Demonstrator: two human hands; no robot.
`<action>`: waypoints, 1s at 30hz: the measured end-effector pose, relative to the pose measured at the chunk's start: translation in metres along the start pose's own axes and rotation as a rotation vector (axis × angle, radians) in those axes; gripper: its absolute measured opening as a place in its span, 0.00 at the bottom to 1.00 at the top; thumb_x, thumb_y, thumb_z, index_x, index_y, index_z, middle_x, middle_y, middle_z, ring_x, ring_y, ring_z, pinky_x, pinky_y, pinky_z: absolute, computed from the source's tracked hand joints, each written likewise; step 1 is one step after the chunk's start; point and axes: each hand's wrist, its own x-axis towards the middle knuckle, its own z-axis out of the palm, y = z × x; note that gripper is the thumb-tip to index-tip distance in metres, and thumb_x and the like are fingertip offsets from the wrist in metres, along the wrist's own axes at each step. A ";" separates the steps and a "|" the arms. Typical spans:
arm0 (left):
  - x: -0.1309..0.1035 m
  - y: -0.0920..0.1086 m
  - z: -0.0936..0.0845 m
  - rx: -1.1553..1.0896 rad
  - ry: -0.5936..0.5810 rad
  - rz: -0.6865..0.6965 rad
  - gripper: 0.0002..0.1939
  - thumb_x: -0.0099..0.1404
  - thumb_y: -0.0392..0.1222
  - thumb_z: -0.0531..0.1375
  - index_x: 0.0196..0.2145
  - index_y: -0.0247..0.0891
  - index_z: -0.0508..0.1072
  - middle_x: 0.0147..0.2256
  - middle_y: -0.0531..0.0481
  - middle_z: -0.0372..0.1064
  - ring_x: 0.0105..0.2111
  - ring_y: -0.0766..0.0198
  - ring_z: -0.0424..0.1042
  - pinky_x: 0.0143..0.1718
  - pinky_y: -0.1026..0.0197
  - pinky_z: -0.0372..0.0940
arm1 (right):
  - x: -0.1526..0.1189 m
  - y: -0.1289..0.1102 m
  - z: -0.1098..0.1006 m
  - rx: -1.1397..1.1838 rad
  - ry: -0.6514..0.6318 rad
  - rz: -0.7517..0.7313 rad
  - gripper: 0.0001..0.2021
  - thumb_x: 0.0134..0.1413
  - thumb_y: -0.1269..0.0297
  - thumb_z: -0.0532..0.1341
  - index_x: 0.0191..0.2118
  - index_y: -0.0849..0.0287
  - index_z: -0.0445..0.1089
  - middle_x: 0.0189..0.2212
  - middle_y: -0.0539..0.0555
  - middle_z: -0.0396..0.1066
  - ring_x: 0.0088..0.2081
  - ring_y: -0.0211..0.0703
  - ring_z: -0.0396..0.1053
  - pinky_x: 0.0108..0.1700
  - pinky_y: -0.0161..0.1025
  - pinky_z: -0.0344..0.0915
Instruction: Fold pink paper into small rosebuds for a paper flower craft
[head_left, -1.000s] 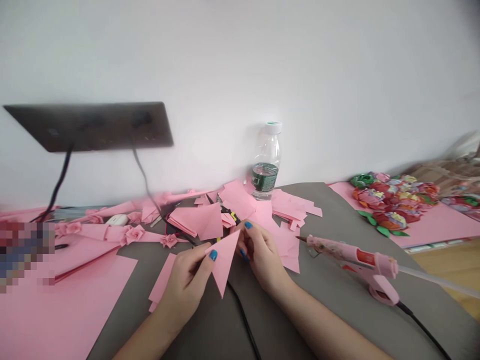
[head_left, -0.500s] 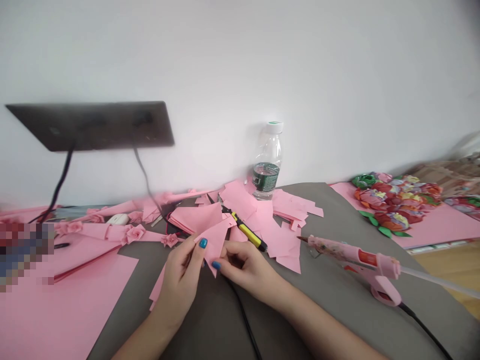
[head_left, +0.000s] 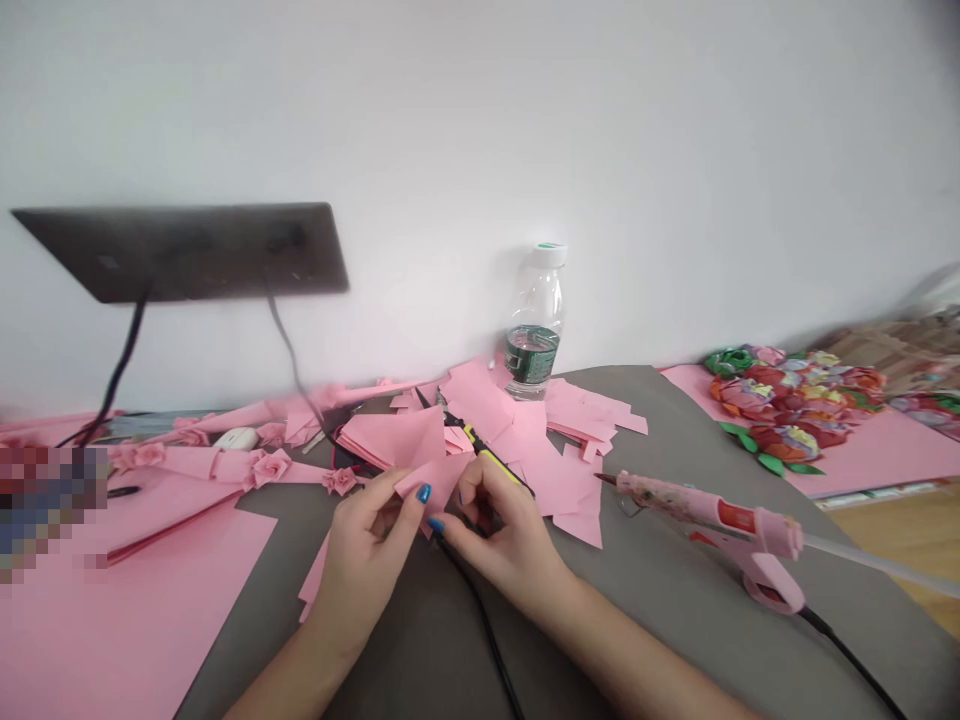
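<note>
A small piece of pink paper (head_left: pixel 437 484) is held between both hands above the grey table. My left hand (head_left: pixel 375 535) pinches its left side, thumb on top. My right hand (head_left: pixel 504 530) is closed at its right side, with the thumb near the lower corner; its curled fingers are partly hidden. Just behind the hands lie a stack of folded pink paper (head_left: pixel 390 437) and a black and yellow tool (head_left: pixel 495 460) with a dark pointed end, partly covered by my right hand. Loose pink paper pieces (head_left: pixel 551 470) spread out beyond it.
A pink hot glue gun (head_left: pixel 705 510) with a glue stick rests at the right. A plastic bottle (head_left: pixel 536 320) stands by the wall. Colourful paper flowers (head_left: pixel 795 400) lie at the far right. Pink paper roses (head_left: pixel 270 466) and a large pink sheet (head_left: pixel 142 620) are on the left. A black cable (head_left: pixel 484 620) crosses the front.
The pink paper has been turned and tilted, so its point no longer hangs downward. My right hand has moved slightly up and right, its fingers now curled at the paper's right edge.
</note>
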 end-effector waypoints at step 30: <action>-0.003 -0.003 -0.005 -0.128 -0.117 0.119 0.16 0.69 0.41 0.57 0.50 0.43 0.80 0.51 0.45 0.78 0.50 0.54 0.77 0.50 0.59 0.73 | -0.001 0.007 -0.001 0.050 -0.045 0.011 0.14 0.52 0.62 0.69 0.36 0.54 0.61 0.28 0.46 0.60 0.27 0.37 0.55 0.28 0.34 0.55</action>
